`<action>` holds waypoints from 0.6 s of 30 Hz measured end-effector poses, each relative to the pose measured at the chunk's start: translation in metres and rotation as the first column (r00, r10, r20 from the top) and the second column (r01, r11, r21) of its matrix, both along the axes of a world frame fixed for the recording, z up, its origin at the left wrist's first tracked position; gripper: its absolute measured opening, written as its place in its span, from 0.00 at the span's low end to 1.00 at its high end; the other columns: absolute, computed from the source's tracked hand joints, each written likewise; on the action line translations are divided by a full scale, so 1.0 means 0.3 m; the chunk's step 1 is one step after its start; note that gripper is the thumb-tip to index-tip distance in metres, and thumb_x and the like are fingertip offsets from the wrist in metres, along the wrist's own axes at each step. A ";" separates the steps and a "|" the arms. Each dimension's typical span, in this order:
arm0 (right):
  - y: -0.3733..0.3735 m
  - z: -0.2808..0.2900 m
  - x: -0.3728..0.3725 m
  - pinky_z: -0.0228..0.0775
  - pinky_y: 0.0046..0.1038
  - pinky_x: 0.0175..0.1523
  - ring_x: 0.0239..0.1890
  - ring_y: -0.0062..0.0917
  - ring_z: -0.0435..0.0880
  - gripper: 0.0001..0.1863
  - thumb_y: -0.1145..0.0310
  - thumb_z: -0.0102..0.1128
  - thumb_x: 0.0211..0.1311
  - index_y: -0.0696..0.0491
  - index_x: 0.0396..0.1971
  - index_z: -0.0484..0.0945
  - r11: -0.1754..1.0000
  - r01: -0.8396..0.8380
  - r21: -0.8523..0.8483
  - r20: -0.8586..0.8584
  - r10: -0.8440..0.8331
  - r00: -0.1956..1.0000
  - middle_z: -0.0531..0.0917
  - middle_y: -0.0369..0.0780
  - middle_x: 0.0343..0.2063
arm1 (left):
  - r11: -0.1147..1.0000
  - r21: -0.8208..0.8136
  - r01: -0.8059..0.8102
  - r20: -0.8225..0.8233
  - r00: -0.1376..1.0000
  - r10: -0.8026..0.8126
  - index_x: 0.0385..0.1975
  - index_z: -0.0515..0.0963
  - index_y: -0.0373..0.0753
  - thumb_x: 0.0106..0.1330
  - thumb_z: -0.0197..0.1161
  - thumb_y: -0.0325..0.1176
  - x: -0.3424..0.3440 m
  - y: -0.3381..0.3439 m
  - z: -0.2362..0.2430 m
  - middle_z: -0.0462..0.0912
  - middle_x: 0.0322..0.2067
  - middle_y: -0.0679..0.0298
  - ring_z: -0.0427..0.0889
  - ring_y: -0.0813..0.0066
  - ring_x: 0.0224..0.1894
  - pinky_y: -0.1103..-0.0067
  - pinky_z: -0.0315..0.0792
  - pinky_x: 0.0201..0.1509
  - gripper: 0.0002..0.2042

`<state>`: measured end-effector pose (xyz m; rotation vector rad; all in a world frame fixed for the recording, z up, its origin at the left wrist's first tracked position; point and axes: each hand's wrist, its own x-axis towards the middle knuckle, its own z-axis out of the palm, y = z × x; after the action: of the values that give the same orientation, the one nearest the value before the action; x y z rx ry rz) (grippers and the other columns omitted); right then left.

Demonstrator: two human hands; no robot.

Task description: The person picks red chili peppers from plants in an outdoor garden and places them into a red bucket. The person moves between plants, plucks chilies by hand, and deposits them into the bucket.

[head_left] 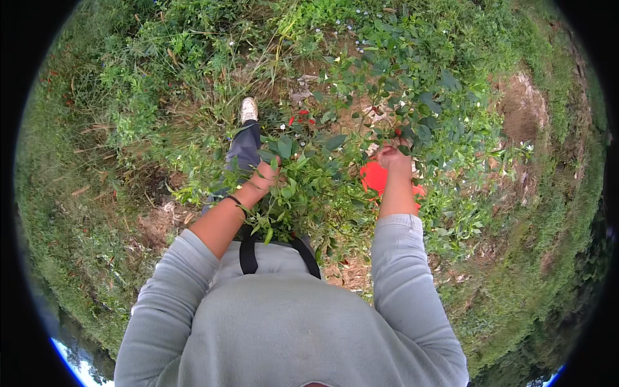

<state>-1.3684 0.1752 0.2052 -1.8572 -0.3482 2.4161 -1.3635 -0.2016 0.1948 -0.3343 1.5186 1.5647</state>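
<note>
Amid a leafy plant (296, 174) with green pods, my left hand (263, 173) reaches into the foliage, its fingers largely hidden by leaves. Higher on the right, my right hand (392, 155) has its fingers curled in among the stems, beside small red bits (398, 134); what they hold is unclear. Just below and left of that hand lies a bright red object (374, 177), partly covered by the plant and my forearm; its kind is hard to make out.
My leg in dark trousers (244, 145) ends in a white shoe (248, 111) at the upper left of centre. Grass and weeds (122, 103) surround me, with a few red pieces (303, 119) ahead and a patch of bare soil (519, 109) to the right.
</note>
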 end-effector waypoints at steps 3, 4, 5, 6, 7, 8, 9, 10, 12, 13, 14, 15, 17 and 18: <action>-0.005 -0.026 -0.038 0.65 0.24 0.22 0.22 0.25 0.73 0.10 0.64 0.54 0.54 0.56 0.22 0.71 0.995 0.048 -0.087 0.025 -0.046 0.999 0.75 0.39 0.18 | 1.000 0.020 0.006 0.009 1.000 -0.006 0.38 0.69 0.44 0.65 0.49 0.37 0.004 -0.016 -0.010 0.69 0.24 0.67 0.66 0.75 0.19 0.74 0.63 0.20 0.07; -0.028 -0.033 -0.043 0.67 0.24 0.23 0.23 0.25 0.74 0.09 0.66 0.52 0.55 0.57 0.23 0.71 1.000 0.025 -0.015 0.042 -0.024 0.999 0.75 0.40 0.19 | 0.999 0.038 -0.011 0.025 1.000 0.010 0.38 0.69 0.44 0.65 0.49 0.37 0.007 -0.025 -0.014 0.69 0.24 0.67 0.66 0.75 0.20 0.74 0.63 0.20 0.07; -0.053 -0.024 -0.056 0.69 0.24 0.24 0.23 0.25 0.74 0.09 0.67 0.51 0.56 0.57 0.24 0.71 0.998 0.001 0.062 0.058 -0.005 0.998 0.75 0.40 0.20 | 0.996 0.072 -0.044 0.051 0.998 0.040 0.38 0.69 0.44 0.65 0.49 0.38 0.006 -0.030 -0.029 0.68 0.25 0.67 0.66 0.75 0.20 0.74 0.63 0.21 0.07; -0.066 -0.014 -0.064 0.72 0.24 0.24 0.24 0.25 0.74 0.08 0.69 0.50 0.57 0.58 0.26 0.72 0.990 -0.023 0.138 0.077 0.013 0.997 0.75 0.40 0.21 | 0.991 0.105 -0.078 0.079 0.994 0.070 0.38 0.68 0.44 0.65 0.49 0.38 0.005 -0.035 -0.043 0.68 0.25 0.67 0.66 0.74 0.20 0.73 0.63 0.21 0.08; -0.051 -0.071 -0.031 0.74 0.24 0.27 0.26 0.25 0.75 0.07 0.72 0.47 0.58 0.60 0.28 0.72 0.970 -0.056 0.236 -0.042 0.068 0.997 0.75 0.41 0.22 | 0.984 0.138 -0.112 0.108 0.989 0.098 0.38 0.68 0.44 0.65 0.49 0.39 0.004 -0.041 -0.058 0.67 0.25 0.67 0.65 0.74 0.21 0.73 0.63 0.21 0.08; -0.060 -0.080 -0.014 0.73 0.26 0.26 0.24 0.26 0.75 0.07 0.73 0.47 0.58 0.60 0.29 0.72 0.916 -0.142 0.375 -0.014 0.159 0.987 0.76 0.41 0.22 | 0.975 0.167 -0.149 0.140 0.982 0.126 0.38 0.68 0.43 0.65 0.49 0.40 0.002 -0.044 -0.069 0.67 0.26 0.67 0.65 0.74 0.21 0.73 0.62 0.22 0.09; -0.079 -0.093 0.003 0.72 0.28 0.25 0.21 0.26 0.75 0.06 0.74 0.47 0.58 0.61 0.31 0.72 0.835 -0.224 0.503 0.029 0.243 0.970 0.77 0.42 0.22 | 0.963 0.196 -0.186 0.173 0.973 0.153 0.38 0.67 0.43 0.65 0.49 0.40 0.001 -0.044 -0.080 0.66 0.26 0.67 0.65 0.74 0.21 0.73 0.62 0.22 0.09; -0.100 -0.107 0.020 0.71 0.30 0.25 0.19 0.27 0.74 0.06 0.75 0.47 0.58 0.61 0.32 0.72 0.727 -0.301 0.617 0.086 0.318 0.944 0.77 0.42 0.22 | 0.957 0.208 -0.201 0.193 0.968 0.162 0.38 0.67 0.43 0.65 0.50 0.40 0.002 -0.040 -0.091 0.66 0.27 0.67 0.65 0.74 0.22 0.73 0.63 0.22 0.09; -0.188 -0.060 -0.002 0.65 0.24 0.20 0.16 0.20 0.71 0.06 0.77 0.46 0.57 0.62 0.34 0.71 0.553 -0.518 0.653 0.309 0.430 0.848 0.77 0.40 0.21 | 0.954 0.198 -0.225 0.213 0.960 0.182 0.38 0.67 0.43 0.65 0.50 0.39 -0.001 -0.049 -0.085 0.66 0.27 0.67 0.65 0.74 0.22 0.72 0.63 0.22 0.09; -0.207 -0.040 0.006 0.63 0.22 0.19 0.15 0.18 0.70 0.06 0.77 0.46 0.57 0.61 0.34 0.71 0.512 -0.557 0.654 0.336 0.463 0.820 0.76 0.39 0.19 | 0.957 0.191 -0.220 0.218 0.960 0.177 0.38 0.67 0.42 0.65 0.50 0.38 -0.004 -0.043 -0.078 0.66 0.28 0.68 0.65 0.74 0.23 0.72 0.63 0.22 0.08; -0.225 -0.012 0.014 0.61 0.21 0.18 0.15 0.17 0.69 0.06 0.77 0.46 0.57 0.60 0.34 0.71 0.466 -0.593 0.656 0.363 0.494 0.790 0.75 0.38 0.18 | 0.958 0.187 -0.217 0.222 0.959 0.174 0.38 0.67 0.42 0.65 0.50 0.38 -0.011 -0.032 -0.063 0.66 0.28 0.68 0.66 0.74 0.23 0.72 0.63 0.22 0.08; -0.275 0.025 0.026 0.57 0.18 0.20 0.18 0.14 0.67 0.07 0.69 0.48 0.59 0.52 0.34 0.74 0.562 -0.573 0.597 0.297 0.508 0.809 0.72 0.30 0.16 | 0.958 0.175 -0.226 0.226 0.957 0.184 0.39 0.67 0.42 0.65 0.50 0.37 -0.007 -0.037 -0.063 0.67 0.29 0.68 0.66 0.74 0.23 0.72 0.64 0.23 0.08; -0.324 0.134 0.062 0.57 0.18 0.20 0.17 0.13 0.65 0.08 0.67 0.47 0.60 0.53 0.35 0.74 0.585 -0.682 0.439 0.334 0.598 0.728 0.70 0.29 0.16 | 0.970 0.187 -0.154 0.108 0.985 0.135 0.39 0.67 0.42 0.65 0.50 0.36 0.024 -0.049 -0.154 0.67 0.30 0.68 0.66 0.74 0.24 0.72 0.64 0.23 0.08; -0.340 0.169 0.089 0.57 0.18 0.20 0.17 0.13 0.65 0.09 0.66 0.47 0.60 0.53 0.35 0.73 0.585 -0.729 0.356 0.346 0.641 0.685 0.69 0.29 0.15 | 0.972 0.193 -0.136 0.070 0.990 0.124 0.40 0.67 0.42 0.65 0.50 0.36 0.037 -0.056 -0.202 0.67 0.30 0.68 0.67 0.74 0.24 0.72 0.64 0.23 0.08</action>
<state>-1.3416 0.0734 0.2560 -1.9112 -1.8169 2.1698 -1.3525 -0.2182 0.1342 -0.3683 1.3065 1.7776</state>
